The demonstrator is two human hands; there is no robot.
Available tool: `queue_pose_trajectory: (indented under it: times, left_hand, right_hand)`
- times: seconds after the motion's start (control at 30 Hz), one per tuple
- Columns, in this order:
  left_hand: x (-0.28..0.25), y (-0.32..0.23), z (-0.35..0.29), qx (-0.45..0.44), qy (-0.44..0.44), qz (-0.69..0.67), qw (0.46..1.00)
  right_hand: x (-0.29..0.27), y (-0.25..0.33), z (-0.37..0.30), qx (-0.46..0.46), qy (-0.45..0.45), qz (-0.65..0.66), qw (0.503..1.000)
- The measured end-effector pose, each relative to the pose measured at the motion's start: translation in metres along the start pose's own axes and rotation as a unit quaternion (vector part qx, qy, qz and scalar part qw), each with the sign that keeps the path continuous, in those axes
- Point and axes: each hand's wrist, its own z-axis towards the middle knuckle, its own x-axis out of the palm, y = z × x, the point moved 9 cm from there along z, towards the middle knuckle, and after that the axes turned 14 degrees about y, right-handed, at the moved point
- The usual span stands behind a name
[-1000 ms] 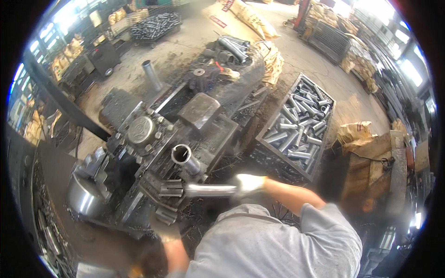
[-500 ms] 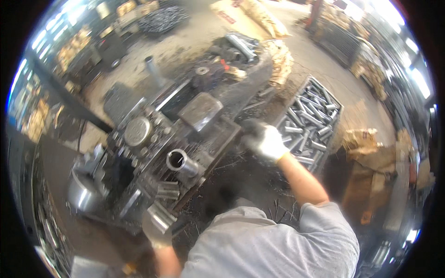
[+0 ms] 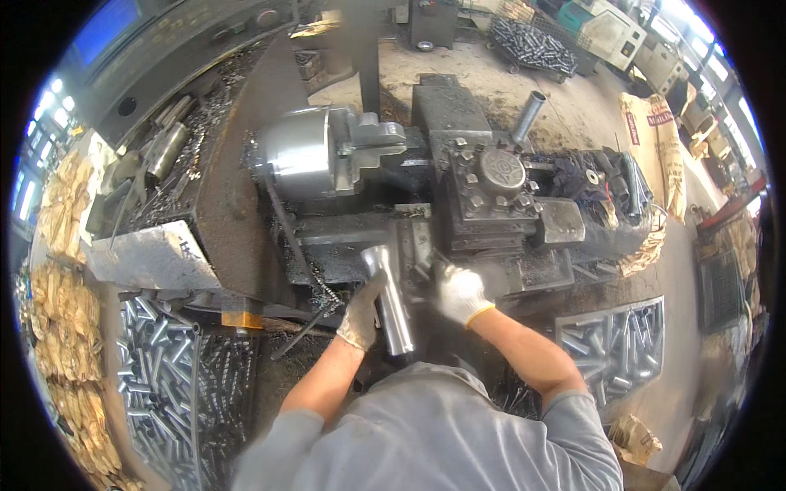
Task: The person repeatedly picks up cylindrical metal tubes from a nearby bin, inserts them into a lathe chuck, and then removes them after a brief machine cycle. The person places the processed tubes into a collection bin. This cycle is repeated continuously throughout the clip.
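Two gloved hands (image 3: 463, 295), one held tube (image 3: 395, 311), one chuck (image 3: 301, 151), one tool post (image 3: 501, 173), two bins (image 3: 196, 385) of tubes (image 3: 155, 389).

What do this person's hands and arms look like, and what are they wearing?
The left hand and right hand wear whitish work gloves; the left looks greyer toward the fingers. The right glove has a yellow cuff edge. The forearms are bare, below short grey sleeves.
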Motion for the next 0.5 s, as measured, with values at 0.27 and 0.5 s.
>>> queue_pose_trajectory:
  times: [0.27, 0.5]
  left_hand:
    - [-0.029, -0.046, 0.027, 0.127, -0.052, -0.097, 0.986]
    - [0.056, -0.071, 0.077, 0.106, 0.201, -0.049, 0.973]
  right_hand:
    - [-0.044, -0.011, 0.026, -0.096, 0.063, 0.561, 0.82]
    - [-0.08, 0.023, 0.034, -0.059, 0.06, 0.566, 0.82]
